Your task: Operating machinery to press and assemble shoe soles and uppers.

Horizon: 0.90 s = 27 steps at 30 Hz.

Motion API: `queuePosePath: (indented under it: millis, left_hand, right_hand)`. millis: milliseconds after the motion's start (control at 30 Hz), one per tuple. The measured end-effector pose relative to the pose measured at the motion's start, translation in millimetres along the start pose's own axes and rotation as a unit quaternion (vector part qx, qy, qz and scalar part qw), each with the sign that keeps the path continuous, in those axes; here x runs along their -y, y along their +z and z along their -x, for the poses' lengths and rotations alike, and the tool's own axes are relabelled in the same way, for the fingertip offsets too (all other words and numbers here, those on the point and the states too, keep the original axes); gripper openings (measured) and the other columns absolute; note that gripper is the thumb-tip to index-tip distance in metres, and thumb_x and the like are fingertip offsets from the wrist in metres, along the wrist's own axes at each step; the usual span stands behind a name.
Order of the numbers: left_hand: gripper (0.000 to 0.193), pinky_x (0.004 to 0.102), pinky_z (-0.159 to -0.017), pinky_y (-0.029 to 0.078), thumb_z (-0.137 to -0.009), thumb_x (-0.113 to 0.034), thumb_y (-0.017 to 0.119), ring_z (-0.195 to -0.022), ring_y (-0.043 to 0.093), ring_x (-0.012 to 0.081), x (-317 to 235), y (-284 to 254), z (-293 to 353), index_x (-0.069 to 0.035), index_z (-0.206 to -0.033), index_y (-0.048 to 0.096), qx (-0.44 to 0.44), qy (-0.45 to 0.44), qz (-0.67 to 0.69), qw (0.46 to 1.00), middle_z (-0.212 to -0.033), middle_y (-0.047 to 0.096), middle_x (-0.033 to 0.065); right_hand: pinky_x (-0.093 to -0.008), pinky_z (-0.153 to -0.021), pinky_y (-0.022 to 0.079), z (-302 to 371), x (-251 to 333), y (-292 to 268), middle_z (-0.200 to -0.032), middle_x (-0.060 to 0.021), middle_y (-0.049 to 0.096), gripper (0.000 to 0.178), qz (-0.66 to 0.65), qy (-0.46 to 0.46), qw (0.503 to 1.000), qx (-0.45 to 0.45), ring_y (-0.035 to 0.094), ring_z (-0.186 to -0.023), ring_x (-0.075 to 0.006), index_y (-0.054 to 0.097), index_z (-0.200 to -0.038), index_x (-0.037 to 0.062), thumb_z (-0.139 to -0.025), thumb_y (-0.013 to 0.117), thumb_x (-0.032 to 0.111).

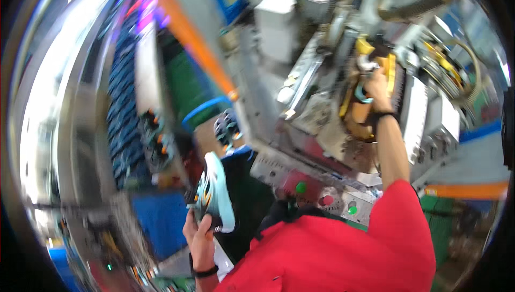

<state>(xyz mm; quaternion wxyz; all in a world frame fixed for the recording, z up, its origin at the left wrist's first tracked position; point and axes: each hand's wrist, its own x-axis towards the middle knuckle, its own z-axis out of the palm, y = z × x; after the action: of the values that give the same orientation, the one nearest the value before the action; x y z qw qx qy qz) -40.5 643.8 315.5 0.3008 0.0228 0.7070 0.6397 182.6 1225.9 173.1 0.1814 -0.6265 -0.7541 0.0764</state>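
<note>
At the lower left, my left hand [199,241] is closed on the heel end of a sneaker [219,195] with a pale blue sole and dark upper. The sneaker is held upright, toe end up, its sole facing right. My right hand [377,89] reaches far forward into a machine [348,147], among yellow clamp-like parts [391,72]. Its fingers look curled round something, but blur hides what it is. A pale blue curved edge [362,94] shows beside that hand.
Green and red push buttons [301,187] line the machine's near panel. Left of it, more sneakers [227,127] sit in a blue-rimmed bin [201,108]. A rack of dark blue items [123,99] runs along the left. An orange post [190,37] slants between rack and machine.
</note>
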Motion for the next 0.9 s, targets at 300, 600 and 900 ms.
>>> queuePosePath:
  millis: [300, 600, 900]
  left_hand:
    - [0.042, 0.0301, -0.083, 0.052, -0.087, -0.005, 0.065, -0.094, 0.064, 0.0195, 105, -39, 81, 0.008, -0.124, 0.051, -0.141, -0.090, 0.250, 0.954, -0.108, 0.064, 0.0128]
    - [0.031, 0.0342, -0.076, 0.054, -0.081, -0.003, 0.070, -0.083, 0.065, 0.0205, 229, -145, 162, 0.007, -0.109, 0.059, -0.386, -0.105, 0.345, 0.849, -0.097, 0.066, 0.0116]
    - [0.035, 0.0365, -0.054, 0.054, -0.073, -0.009, 0.072, -0.075, 0.067, 0.0256, 345, -347, 181, 0.000, -0.105, 0.062, -0.633, -0.107, 0.209, 0.738, -0.091, 0.067, 0.0148]
  right_hand:
    - [-0.0412, -0.076, 0.048, 335, 110, 27, -0.092, -0.0147, 0.061, 0.012, -0.202, -0.404, 0.880, 0.150, 0.059, -0.090, -0.0334, 0.061, -0.091, 0.0031, -0.079, 0.061, 0.003]
    - [-0.0379, -0.080, 0.047, 342, 72, 129, -0.094, -0.0140, 0.060, 0.019, -0.180, -0.479, 0.846, 0.154, 0.056, -0.093, -0.0298, 0.063, -0.104, 0.0020, -0.086, 0.058, 0.007]
    - [-0.0278, -0.075, 0.049, 402, 413, -81, -0.093, -0.0100, 0.063, 0.014, -0.454, -0.537, 0.663, 0.256, 0.060, -0.085, -0.0159, 0.061, -0.102, -0.0014, -0.089, 0.061, 0.005]
